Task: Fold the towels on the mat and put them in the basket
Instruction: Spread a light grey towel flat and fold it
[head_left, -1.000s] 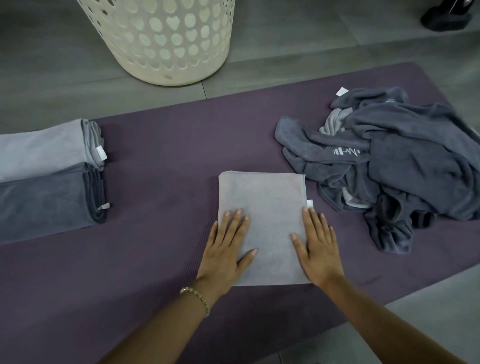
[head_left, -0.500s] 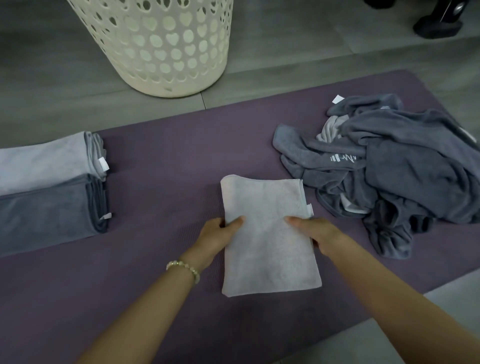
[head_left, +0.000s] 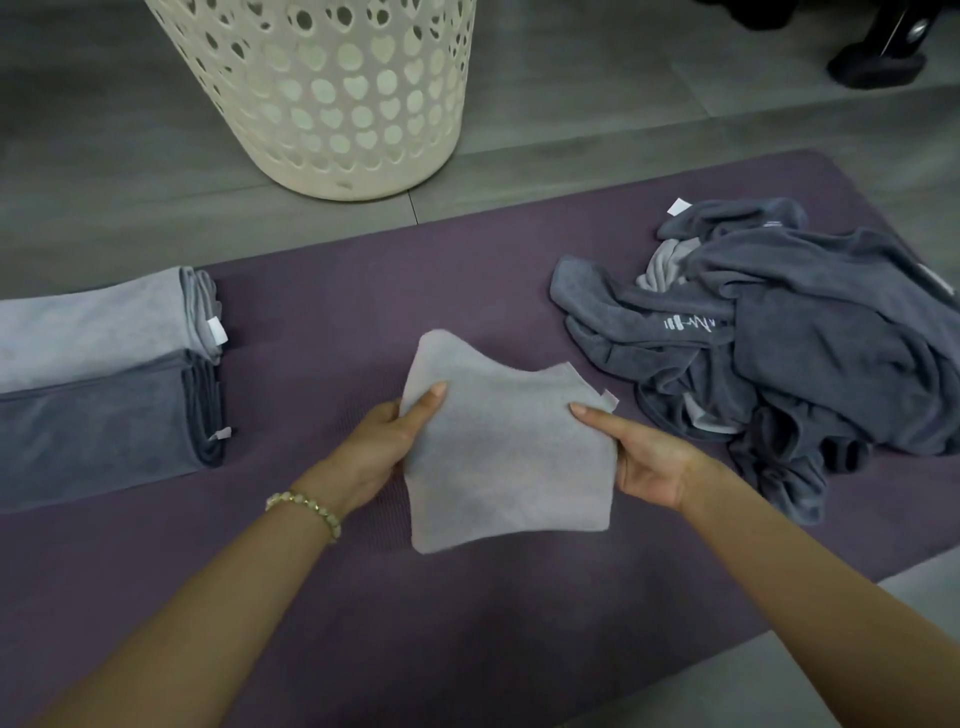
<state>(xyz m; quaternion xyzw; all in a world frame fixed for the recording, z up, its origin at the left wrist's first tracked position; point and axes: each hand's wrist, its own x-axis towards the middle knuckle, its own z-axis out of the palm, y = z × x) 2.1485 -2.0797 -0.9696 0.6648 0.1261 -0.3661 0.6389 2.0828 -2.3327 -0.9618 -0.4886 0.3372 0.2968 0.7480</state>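
**Grey towel, folded small, held in both hands over the mat**

Both hands grip one folded light-grey towel (head_left: 506, 452) by its sides. The left hand (head_left: 387, 441), a beaded bracelet (head_left: 306, 506) on its wrist, pinches the left edge with the thumb on top. The right hand (head_left: 644, 460) pinches the right edge the same way. The towel appears raised off the purple mat (head_left: 363, 312) toward its near edge, far edge buckled, its longer run pointing away from the person. Ahead and a little left, on the floor past the mat's far edge, stands the cream perforated basket (head_left: 332, 93); the left hand is nearer to it. Two folded towels (head_left: 93, 374) lie at the mat's left edge. A heap of unfolded dark-grey towels (head_left: 805, 332) sits toward its right edge. The carry looks set to go forward and slightly left.
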